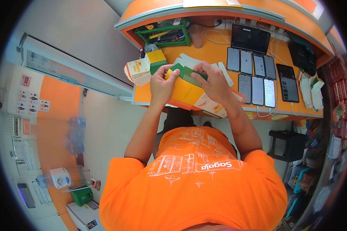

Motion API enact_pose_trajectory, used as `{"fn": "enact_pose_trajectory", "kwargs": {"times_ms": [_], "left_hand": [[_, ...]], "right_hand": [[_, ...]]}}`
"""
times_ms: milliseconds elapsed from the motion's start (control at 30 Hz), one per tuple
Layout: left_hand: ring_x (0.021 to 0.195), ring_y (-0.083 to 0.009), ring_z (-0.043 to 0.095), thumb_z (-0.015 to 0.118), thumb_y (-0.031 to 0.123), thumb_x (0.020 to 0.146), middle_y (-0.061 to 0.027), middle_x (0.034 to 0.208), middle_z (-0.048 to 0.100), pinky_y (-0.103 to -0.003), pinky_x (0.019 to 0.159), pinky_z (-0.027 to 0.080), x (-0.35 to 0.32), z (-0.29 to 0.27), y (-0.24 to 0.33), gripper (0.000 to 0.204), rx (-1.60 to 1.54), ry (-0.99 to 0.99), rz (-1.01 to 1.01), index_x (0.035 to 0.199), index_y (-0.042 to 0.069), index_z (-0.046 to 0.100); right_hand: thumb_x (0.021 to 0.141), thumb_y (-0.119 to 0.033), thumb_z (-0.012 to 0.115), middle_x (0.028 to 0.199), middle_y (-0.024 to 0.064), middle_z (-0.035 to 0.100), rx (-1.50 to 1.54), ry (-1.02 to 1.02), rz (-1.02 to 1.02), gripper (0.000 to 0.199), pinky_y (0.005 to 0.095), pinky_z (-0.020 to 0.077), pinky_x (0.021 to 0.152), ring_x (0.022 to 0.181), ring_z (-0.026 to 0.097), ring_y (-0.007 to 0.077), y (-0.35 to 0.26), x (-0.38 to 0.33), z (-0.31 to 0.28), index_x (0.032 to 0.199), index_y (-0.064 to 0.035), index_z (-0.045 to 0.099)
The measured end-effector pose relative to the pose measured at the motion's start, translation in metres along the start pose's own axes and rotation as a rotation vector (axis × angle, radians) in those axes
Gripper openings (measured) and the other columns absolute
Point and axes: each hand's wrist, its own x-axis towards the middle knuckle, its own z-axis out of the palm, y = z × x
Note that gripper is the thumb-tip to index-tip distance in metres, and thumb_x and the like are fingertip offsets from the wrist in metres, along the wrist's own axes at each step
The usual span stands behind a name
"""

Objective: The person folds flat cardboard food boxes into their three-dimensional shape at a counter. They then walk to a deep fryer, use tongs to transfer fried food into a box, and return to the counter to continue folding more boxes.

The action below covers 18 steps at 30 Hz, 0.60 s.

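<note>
Orange worktop (216, 48) carries rows of phones (254, 77) and a stack of flat cartons (137, 72) — above its near edge, the left hand (162, 86) and right hand (214, 82) each have their grip clenched on a yellow-and-green carton (187, 90), fingers at its green top flaps.

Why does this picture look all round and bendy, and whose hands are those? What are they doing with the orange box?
The picture comes from a small camera worn on a person's head, looking down. Its wide lens bends straight edges, so everything looks round. The left hand and right hand belong to that person, in an orange shirt. Both hands hold an orange cardboard box and touch its green flaps at the top. Beneath is an orange desk. On it lie rows of phones, a stack of flat cartons, a small yellow and green box and a green tray of tools.
</note>
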Motion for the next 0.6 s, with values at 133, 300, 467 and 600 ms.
{"fn": "enact_pose_trajectory", "kwargs": {"times_ms": [133, 300, 467, 600], "left_hand": [[0.078, -0.0085, 0.062, 0.072, 0.016, 0.089, -0.0053, 0.088, 0.070, -0.022, 0.068, 0.049, 0.003, -0.003, -0.005, 0.028, 0.034, -0.158, -0.031, 0.108, -0.004, 0.068], [0.078, -0.0088, 0.063, 0.072, 0.016, 0.089, -0.0054, 0.088, 0.071, -0.023, 0.069, 0.049, -0.006, -0.002, 0.006, 0.029, 0.132, -0.307, 0.013, 0.112, -0.001, 0.069], [0.078, -0.0085, 0.063, 0.072, 0.017, 0.090, -0.0057, 0.086, 0.072, -0.023, 0.069, 0.049, -0.001, 0.002, 0.013, 0.030, 0.132, -0.380, 0.051, 0.116, 0.002, 0.069], [0.076, -0.0078, 0.060, 0.070, 0.017, 0.092, -0.0047, 0.086, 0.069, -0.023, 0.067, 0.048, 0.005, 0.003, 0.027, 0.029, 0.100, -0.445, 0.023, 0.117, 0.003, 0.069]], "right_hand": [[0.087, -0.009, 0.064, 0.090, 0.0126, 0.066, -0.165, 0.155, -0.258, 0.012, 0.0415, 0.0495, 0.080, 0.087, 0.064, 0.0330, 0.012, -0.002, 0.010, 0.098, -0.0036, 0.061], [0.084, -0.004, 0.067, 0.094, 0.0110, 0.066, -0.233, 0.169, -0.257, 0.013, 0.0398, 0.0499, 0.082, 0.092, 0.063, 0.0315, 0.017, -0.012, 0.018, 0.096, -0.0043, 0.061], [0.083, 0.002, 0.068, 0.092, 0.0107, 0.065, -0.200, 0.290, -0.290, 0.016, 0.0360, 0.0508, 0.078, 0.088, 0.064, 0.0288, 0.023, -0.013, 0.020, 0.095, -0.0044, 0.060], [0.084, 0.003, 0.069, 0.094, 0.0107, 0.065, -0.142, 0.305, -0.276, 0.015, 0.0344, 0.0509, 0.075, 0.086, 0.065, 0.0269, 0.023, -0.009, 0.016, 0.094, -0.0040, 0.060]]}}
